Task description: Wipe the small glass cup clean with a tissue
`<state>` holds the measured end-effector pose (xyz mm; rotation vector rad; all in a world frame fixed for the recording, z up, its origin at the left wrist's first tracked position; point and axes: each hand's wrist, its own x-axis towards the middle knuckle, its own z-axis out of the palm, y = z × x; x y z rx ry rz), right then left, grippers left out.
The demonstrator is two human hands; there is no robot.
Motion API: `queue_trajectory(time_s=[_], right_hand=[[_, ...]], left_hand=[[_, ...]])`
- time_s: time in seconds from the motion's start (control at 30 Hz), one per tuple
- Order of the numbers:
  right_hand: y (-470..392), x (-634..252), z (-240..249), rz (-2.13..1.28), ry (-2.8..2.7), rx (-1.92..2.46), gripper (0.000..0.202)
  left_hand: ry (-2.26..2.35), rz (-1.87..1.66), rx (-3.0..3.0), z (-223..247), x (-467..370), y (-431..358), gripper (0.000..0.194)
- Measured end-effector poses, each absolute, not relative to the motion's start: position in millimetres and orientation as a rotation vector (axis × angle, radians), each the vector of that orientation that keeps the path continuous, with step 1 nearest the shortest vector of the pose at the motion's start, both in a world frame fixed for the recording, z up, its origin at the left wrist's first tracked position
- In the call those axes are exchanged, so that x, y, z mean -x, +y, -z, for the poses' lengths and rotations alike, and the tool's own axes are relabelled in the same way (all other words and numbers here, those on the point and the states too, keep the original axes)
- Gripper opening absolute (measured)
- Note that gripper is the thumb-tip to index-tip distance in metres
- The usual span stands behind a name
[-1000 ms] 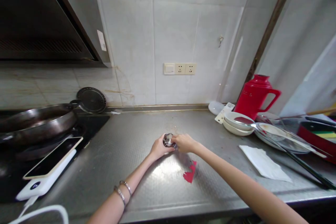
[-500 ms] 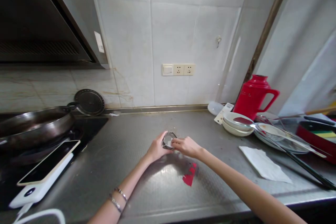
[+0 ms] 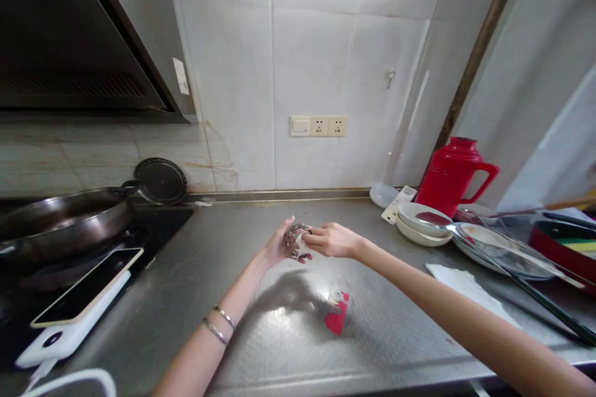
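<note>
Above the counter, my left hand [image 3: 276, 244] is wrapped round a small clear drinking glass [image 3: 292, 240], its thumb up. The glass looks tilted, and fingers show through its wall. My right hand [image 3: 331, 240] is closed, with its fingertips pinched at the right side of the glass. Something thin and white, like a piece of tissue [image 3: 302, 245], shows at those fingertips; part of it is hidden by the glass and fingers. Below the hands, a torn red patch [image 3: 337, 315] lies on the steel counter [image 3: 279, 347].
At left, a pan [image 3: 65, 223] stands on the stove; a phone [image 3: 88, 285] rests on a white device [image 3: 65, 338] with a cable. To the right are stacked bowls [image 3: 421, 236], a red thermos jug [image 3: 454, 177], plates, utensils and a white paper sheet [image 3: 465, 288].
Both hands have lifted the glass slightly off the counter and tilted it. My right hand has drawn a little to the right, and the white piece shows more.
</note>
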<state>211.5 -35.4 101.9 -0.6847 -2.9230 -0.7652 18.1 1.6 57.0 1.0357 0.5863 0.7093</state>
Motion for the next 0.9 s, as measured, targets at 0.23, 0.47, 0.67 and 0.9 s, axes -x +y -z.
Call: queue_trajectory(time_s=[0.23,0.47,0.67,0.9], right_hand=[[-33.0,-209.1,-114.1,0.754,-2.927,0.817,0.031],[-54.5,-192.0,-101.6,0.688,-2.844,1.078,0.033],[-70.0,-163.6,-77.3,0.369,-2.673,1.312,0.034],[-71.2,-131.7,-50.8,-0.103,-2.215,1.497,0.014]], left_hand=[[0.554,-0.901,-0.947,-56.7,-22.3,0.8,0.048],[0.566,-1.104,-0.909,-45.9,-25.2,-1.2,0.044],[0.553,-1.301,-0.911,-39.9,-30.7,-6.7,0.044],[0.585,-1.332,-0.861,-35.4,-31.0,-15.0,0.045]])
